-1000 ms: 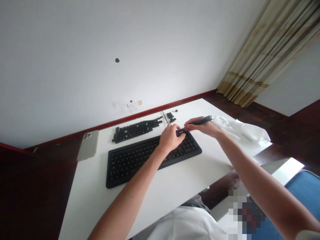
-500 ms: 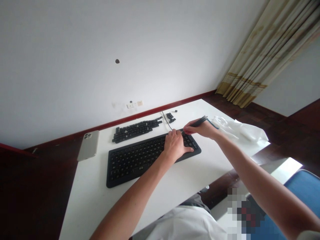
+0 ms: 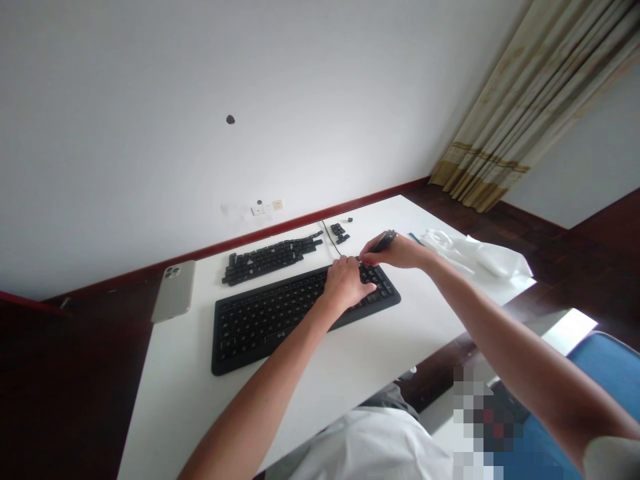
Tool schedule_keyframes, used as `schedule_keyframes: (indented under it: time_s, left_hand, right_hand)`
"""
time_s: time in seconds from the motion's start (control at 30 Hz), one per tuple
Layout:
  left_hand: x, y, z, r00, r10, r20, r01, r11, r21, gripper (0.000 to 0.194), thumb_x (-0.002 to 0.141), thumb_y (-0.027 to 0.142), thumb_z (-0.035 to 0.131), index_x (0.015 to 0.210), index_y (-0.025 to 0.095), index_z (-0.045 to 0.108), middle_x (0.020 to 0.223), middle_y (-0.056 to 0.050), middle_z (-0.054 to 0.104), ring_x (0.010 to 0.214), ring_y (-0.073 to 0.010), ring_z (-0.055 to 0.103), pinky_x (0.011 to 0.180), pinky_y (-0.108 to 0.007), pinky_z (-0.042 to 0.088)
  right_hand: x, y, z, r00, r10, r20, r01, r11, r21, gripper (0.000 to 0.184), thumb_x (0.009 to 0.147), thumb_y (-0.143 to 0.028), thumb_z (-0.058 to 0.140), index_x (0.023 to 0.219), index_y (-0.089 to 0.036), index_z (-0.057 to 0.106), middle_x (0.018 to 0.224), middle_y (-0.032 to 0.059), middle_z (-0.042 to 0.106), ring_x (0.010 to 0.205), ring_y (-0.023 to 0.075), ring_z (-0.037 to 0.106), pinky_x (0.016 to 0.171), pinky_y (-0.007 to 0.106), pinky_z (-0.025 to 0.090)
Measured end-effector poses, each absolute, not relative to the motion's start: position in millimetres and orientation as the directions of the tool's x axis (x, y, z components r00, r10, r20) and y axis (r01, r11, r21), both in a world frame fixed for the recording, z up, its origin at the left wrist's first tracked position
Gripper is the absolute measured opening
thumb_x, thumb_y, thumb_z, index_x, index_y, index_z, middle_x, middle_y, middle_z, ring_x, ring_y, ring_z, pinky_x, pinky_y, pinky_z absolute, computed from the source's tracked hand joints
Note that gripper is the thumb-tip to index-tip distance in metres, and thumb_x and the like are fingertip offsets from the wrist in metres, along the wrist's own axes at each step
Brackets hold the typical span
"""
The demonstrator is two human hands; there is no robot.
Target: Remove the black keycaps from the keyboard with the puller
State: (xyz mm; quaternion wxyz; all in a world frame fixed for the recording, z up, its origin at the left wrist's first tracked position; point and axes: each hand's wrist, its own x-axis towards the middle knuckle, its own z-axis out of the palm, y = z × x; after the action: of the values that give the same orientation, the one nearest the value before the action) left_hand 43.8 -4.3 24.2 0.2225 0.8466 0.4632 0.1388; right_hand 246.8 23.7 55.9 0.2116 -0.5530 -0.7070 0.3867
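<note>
A black keyboard (image 3: 250, 337) lies on the white table, its main key area showing small pale spots where keycaps are off. My left hand (image 3: 344, 283) rests over its right part, thumb spread apart and fingertips near the far edge. My right hand (image 3: 393, 252) is closed around a slim black-handled tool (image 3: 384, 240); its tip, down at the keyboard's far right edge beside my left fingers, is hidden. Behind the keyboard lie rows of loose black keycaps (image 3: 270, 260), and a smaller group of keycaps (image 3: 339, 233) sits right of the cable (image 3: 330, 237).
A phone (image 3: 173, 291) lies face down at the table's left edge. A white plastic bag (image 3: 493, 257) lies at the right edge, with a thin teal item (image 3: 414, 237) near it. One single keycap (image 3: 350, 219) is at the back. A blue chair (image 3: 600, 380) stands lower right.
My right hand has shifted slightly left, and the tool's handle has tilted lower in it. My left thumb has drawn in a little. The whole view has moved slightly.
</note>
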Motion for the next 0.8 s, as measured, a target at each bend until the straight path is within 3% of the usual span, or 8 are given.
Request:
schedule_keyframes:
  time_s: [0.3,0.5,0.67,0.8]
  left_hand:
    - [33,13,22,0.525,0.85,-0.048,0.648,-0.363,0.669,0.035,0.086,0.035,0.085,0.112,0.018,0.07,0.116,-0.013,0.075,0.106,-0.0294,0.073,0.096,-0.039,0.056]
    - [26,23,18,0.517,0.852,-0.085,0.58,-0.276,0.766,0.033,0.083,0.033,0.086,0.106,0.021,0.066,0.104,-0.007,0.076,0.093,-0.0254,0.073,0.081,-0.035,0.055]
    - [25,24,21,0.536,0.844,-0.013,0.616,-0.381,0.69,0.023,0.087,0.022,0.079,0.106,0.021,0.067,0.1,-0.006,0.075,0.092,-0.0259,0.072,0.083,-0.036,0.054]
    - [26,23,24,0.555,0.832,0.009,0.622,-0.422,0.659,0.01,0.088,0.02,0.074,0.096,0.022,0.07,0.1,-0.007,0.075,0.096,-0.0275,0.072,0.087,-0.037,0.054]
  right_hand:
    - [248,49,66,-0.463,0.836,-0.295,0.472,-0.049,-0.88,0.026,0.072,-0.046,0.089,0.083,-0.022,0.086,0.086,0.0056,0.083,0.082,0.0233,0.077,0.079,0.035,0.065]
    - [247,44,75,-0.54,0.8,-0.259,0.516,0.072,-0.854,0.024,0.074,-0.048,0.087,0.083,-0.026,0.086,0.084,0.0031,0.082,0.079,0.022,0.076,0.076,0.033,0.063]
    - [246,40,80,-0.622,0.754,-0.213,0.562,0.24,-0.792,0.021,0.081,-0.045,0.08,0.09,-0.028,0.087,0.089,0.0009,0.083,0.083,0.0216,0.075,0.081,0.033,0.059]
    - [238,34,84,-0.615,0.771,-0.165,0.618,0.342,-0.708,0.018,0.079,-0.044,0.083,0.09,-0.03,0.087,0.085,0.0006,0.082,0.081,0.0222,0.073,0.081,0.033,0.056]
